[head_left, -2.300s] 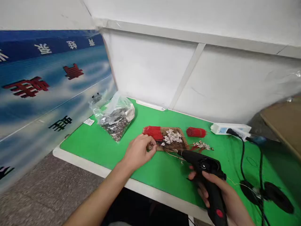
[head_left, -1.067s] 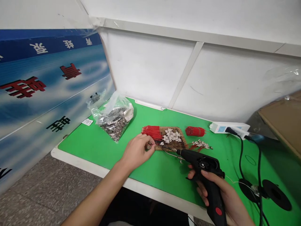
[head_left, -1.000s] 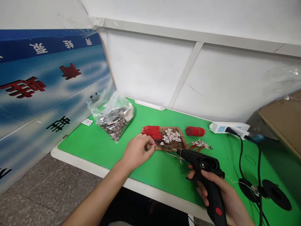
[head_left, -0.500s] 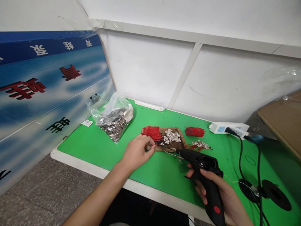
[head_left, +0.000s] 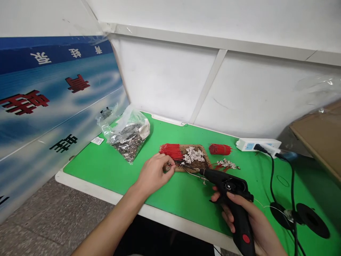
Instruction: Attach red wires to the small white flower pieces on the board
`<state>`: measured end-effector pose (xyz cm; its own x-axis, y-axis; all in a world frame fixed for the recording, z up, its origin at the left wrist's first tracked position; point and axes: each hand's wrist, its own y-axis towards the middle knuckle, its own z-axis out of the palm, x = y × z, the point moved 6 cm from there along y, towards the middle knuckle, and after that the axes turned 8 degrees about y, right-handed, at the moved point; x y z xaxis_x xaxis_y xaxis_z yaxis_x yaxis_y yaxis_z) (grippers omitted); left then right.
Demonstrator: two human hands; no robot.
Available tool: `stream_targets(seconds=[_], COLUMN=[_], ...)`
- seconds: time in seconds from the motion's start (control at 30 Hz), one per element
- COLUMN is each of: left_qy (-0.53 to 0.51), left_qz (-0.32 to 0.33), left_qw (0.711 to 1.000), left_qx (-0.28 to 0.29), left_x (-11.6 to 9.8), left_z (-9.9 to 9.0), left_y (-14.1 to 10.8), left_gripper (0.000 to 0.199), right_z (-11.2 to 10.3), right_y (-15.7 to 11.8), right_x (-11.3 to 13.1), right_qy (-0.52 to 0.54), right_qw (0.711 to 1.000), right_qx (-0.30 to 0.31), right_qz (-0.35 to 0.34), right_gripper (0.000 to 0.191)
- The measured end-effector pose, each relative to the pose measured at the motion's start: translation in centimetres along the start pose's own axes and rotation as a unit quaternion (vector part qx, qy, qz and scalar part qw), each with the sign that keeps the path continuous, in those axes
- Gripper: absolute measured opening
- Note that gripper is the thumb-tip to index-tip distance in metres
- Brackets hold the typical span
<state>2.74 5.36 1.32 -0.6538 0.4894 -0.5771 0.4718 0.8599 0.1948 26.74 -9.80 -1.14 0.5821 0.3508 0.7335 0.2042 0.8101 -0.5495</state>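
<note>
My right hand [head_left: 250, 209] is wrapped round the grip of a black soldering gun [head_left: 226, 183]. Its thin tip points left, over the front of a brown board [head_left: 204, 167]. On that board lie a row of red wires [head_left: 172, 151] and a heap of small silvery metal pieces [head_left: 194, 154]. My left hand [head_left: 157, 171] rests at the board's front left corner, thumb and forefinger pinched close to the soldering tip. What is between those fingertips is too small to make out. One metal piece lies just by the tip.
A clear plastic bag [head_left: 129, 140] of metal pieces stands left of the board. To the right are a bundle of red wires [head_left: 220, 149], wires with metal pieces attached [head_left: 226, 164], a white power strip [head_left: 258, 145] with black cords, and a solder reel [head_left: 313, 220].
The view has shifted very slightly. Both hands keep nearly the same place, with the soldering tip still beside my left fingertips.
</note>
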Motion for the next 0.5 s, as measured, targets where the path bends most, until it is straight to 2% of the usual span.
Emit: stream_targets(seconds=[0.17, 0.4, 0.5], left_qy=[0.000, 0.002, -0.001], left_qz=[0.003, 0.004, 0.005], left_qw=[1.000, 1.000, 1.000], left_qx=[0.003, 0.000, 0.001], left_x=[0.0, 0.0, 0.0], left_z=[0.1, 0.0, 0.0], left_y=[0.0, 0.0, 0.0], left_gripper=[0.014, 0.015, 0.015], right_z=[1.0, -0.3, -0.1], right_y=[-0.7, 0.5, 0.2], right_x=[0.4, -0.5, -0.2], right_qy=[-0.001, -0.001, -0.001], right_qw=[1.000, 1.000, 1.000], right_qx=[-0.010, 0.018, 0.013], right_qz=[-0.008, 0.010, -0.003], right_gripper=[0.049, 0.052, 0.051])
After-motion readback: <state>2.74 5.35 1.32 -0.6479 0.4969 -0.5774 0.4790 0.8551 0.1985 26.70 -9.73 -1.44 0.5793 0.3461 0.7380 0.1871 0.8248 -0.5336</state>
